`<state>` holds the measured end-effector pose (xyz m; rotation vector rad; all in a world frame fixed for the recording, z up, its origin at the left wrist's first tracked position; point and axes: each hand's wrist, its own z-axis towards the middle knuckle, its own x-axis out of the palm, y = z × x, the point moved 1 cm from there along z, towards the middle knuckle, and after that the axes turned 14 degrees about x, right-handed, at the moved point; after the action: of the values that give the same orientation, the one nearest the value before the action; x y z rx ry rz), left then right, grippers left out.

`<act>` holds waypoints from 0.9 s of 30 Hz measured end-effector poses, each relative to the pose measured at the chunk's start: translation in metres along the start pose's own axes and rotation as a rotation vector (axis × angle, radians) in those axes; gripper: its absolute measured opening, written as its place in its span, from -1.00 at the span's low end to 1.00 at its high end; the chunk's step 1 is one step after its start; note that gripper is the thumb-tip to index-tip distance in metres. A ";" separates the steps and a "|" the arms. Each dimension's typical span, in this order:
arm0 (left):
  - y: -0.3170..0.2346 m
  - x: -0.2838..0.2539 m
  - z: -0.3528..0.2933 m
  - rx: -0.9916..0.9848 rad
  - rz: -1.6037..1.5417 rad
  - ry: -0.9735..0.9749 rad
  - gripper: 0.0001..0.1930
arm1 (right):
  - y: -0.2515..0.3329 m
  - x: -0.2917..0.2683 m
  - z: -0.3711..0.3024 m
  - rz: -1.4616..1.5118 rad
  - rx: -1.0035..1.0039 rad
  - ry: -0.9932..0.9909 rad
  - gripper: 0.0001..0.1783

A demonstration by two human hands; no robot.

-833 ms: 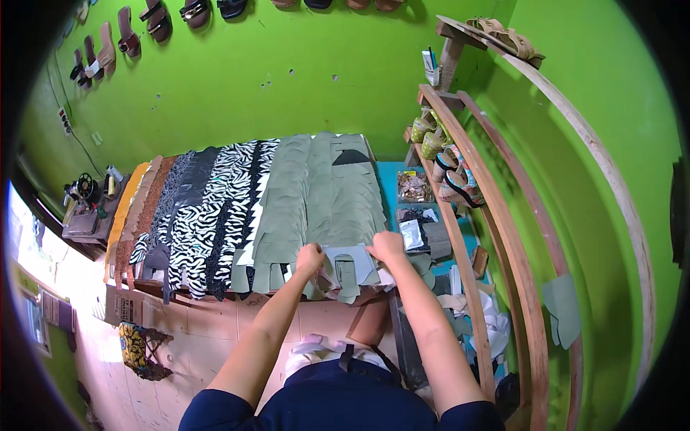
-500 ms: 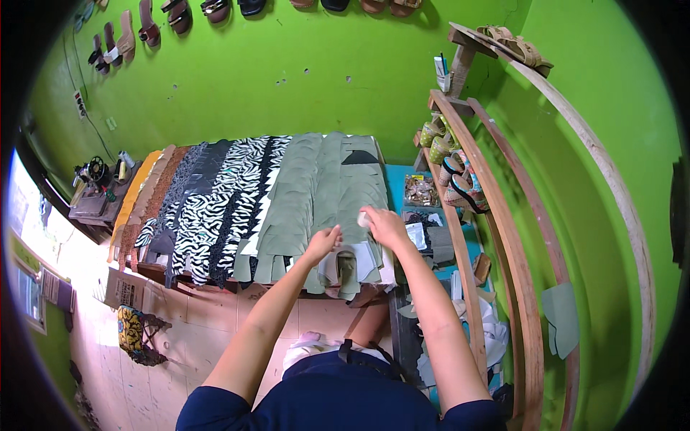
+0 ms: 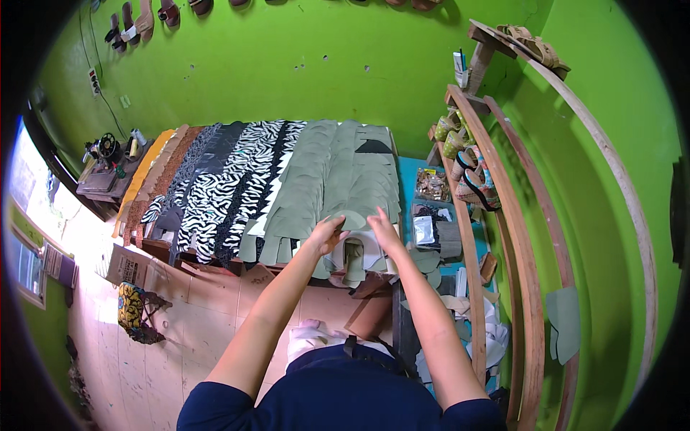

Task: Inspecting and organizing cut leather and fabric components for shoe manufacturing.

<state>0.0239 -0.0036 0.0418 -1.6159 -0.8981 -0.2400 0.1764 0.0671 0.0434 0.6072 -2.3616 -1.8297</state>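
Over the near edge of the table, my left hand [image 3: 328, 233] is closed on the left end of a rounded grey-green cut piece [image 3: 351, 218]. Close to the right side of that piece is my right hand [image 3: 383, 229], fingers drawn together; what they hold, if anything, I cannot make out. Below the hands lies a grey-green U-shaped piece [image 3: 353, 253] on white material. Long overlapping rows of grey-green cut pieces [image 3: 302, 183] spread behind and left of my hands, with a dark patch [image 3: 374, 146] at the far right.
Zebra-print pieces [image 3: 208, 194] and orange strips [image 3: 149, 176] cover the table's left. A wooden rack [image 3: 503, 244] holding sandals [image 3: 478, 179] stands right, beside a box of small parts [image 3: 432, 184]. A sewing machine [image 3: 106, 151] is far left; a patterned stool [image 3: 131, 314] stands on the floor.
A grey-green piece is now between my hands, gripped by the left. The small white thing seen at my right fingers no longer shows. The whole view has shifted slightly.
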 end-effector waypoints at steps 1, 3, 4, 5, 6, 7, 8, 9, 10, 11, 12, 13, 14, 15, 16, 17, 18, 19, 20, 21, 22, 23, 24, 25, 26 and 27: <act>0.003 -0.005 -0.004 0.015 -0.060 -0.038 -0.80 | 0.009 0.005 -0.013 0.126 0.388 0.032 -0.59; 0.002 -0.011 -0.003 0.023 0.058 -0.070 -0.80 | -0.003 0.006 -0.004 0.116 0.400 0.229 -0.62; 0.003 -0.011 -0.001 0.027 0.178 -0.079 -0.81 | -0.006 0.004 -0.004 0.114 0.398 0.407 -0.66; 0.005 -0.012 -0.001 0.082 0.218 -0.101 -0.81 | -0.009 0.003 -0.003 0.237 0.409 0.424 -0.75; 0.006 -0.016 -0.003 0.077 0.220 -0.108 -0.81 | -0.012 0.002 -0.004 0.239 0.417 0.427 -0.75; 0.006 -0.017 -0.001 0.086 0.219 -0.071 -0.80 | -0.014 -0.002 0.000 0.177 0.375 0.385 -0.75; 0.004 -0.016 0.000 0.095 0.218 -0.032 -0.79 | -0.015 -0.006 0.004 0.115 0.331 0.341 -0.76; 0.005 -0.017 0.003 0.094 0.221 -0.028 -0.79 | -0.017 -0.007 0.007 0.094 0.311 0.294 -0.71; 0.008 -0.027 0.007 0.046 0.212 -0.063 -0.78 | -0.014 0.000 0.006 0.094 0.307 0.305 -0.71; 0.008 -0.032 0.007 -0.005 0.202 -0.096 -0.77 | -0.009 0.007 0.001 0.034 0.350 0.294 -0.69; 0.008 -0.036 0.009 0.000 0.203 -0.104 -0.77 | -0.003 0.014 -0.003 -0.027 0.391 0.283 -0.67; 0.009 -0.030 0.010 -0.004 0.193 -0.117 -0.76 | -0.002 0.012 -0.004 -0.012 0.415 0.376 -0.67; 0.010 -0.024 0.010 -0.008 0.182 -0.131 -0.74 | -0.008 0.009 0.001 -0.008 0.415 0.370 -0.67; 0.010 -0.018 0.010 -0.011 0.184 -0.126 -0.74 | -0.015 0.005 0.010 -0.024 0.376 0.415 -0.66; 0.006 -0.010 0.005 0.033 0.228 -0.136 -0.75 | -0.020 0.003 0.016 -0.040 0.338 0.462 -0.66; 0.004 -0.005 0.003 0.076 0.271 -0.144 -0.76 | -0.024 -0.002 0.022 -0.064 0.305 0.385 -0.69; 0.007 -0.011 0.008 0.071 0.273 -0.138 -0.76 | -0.029 -0.009 0.026 -0.061 0.308 0.379 -0.69; 0.004 -0.029 0.013 0.091 0.506 -0.012 -0.75 | -0.030 -0.008 0.030 -0.207 0.214 0.319 -0.71; 0.000 -0.037 0.016 0.103 0.737 0.129 -0.75 | -0.029 -0.010 0.032 -0.350 0.122 0.246 -0.72; -0.002 -0.045 0.018 0.104 0.737 0.128 -0.75 | -0.029 -0.011 0.033 -0.405 0.074 0.196 -0.74; -0.004 -0.048 0.018 0.110 0.904 0.167 -0.74 | -0.029 -0.013 0.032 -0.406 0.078 0.195 -0.74; -0.004 -0.048 0.017 0.116 1.071 0.207 -0.73 | -0.028 -0.014 0.031 -0.463 0.079 0.163 -0.73; -0.001 -0.047 0.017 0.112 1.069 0.208 -0.73 | -0.027 -0.014 0.031 -0.521 0.081 0.132 -0.73; 0.003 -0.044 0.017 0.167 1.182 0.206 -0.73 | -0.029 -0.013 0.031 -0.522 0.082 0.128 -0.73; 0.006 -0.042 0.017 0.224 1.295 0.202 -0.72 | -0.032 -0.011 0.032 -0.496 0.107 0.169 -0.73; 0.011 -0.041 0.015 0.223 1.293 0.206 -0.72 | -0.034 -0.011 0.032 -0.469 0.132 0.209 -0.73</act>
<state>-0.0012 -0.0068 0.0049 -1.6159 0.3630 0.5701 0.1848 0.0933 0.0038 1.3954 -2.3496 -1.6575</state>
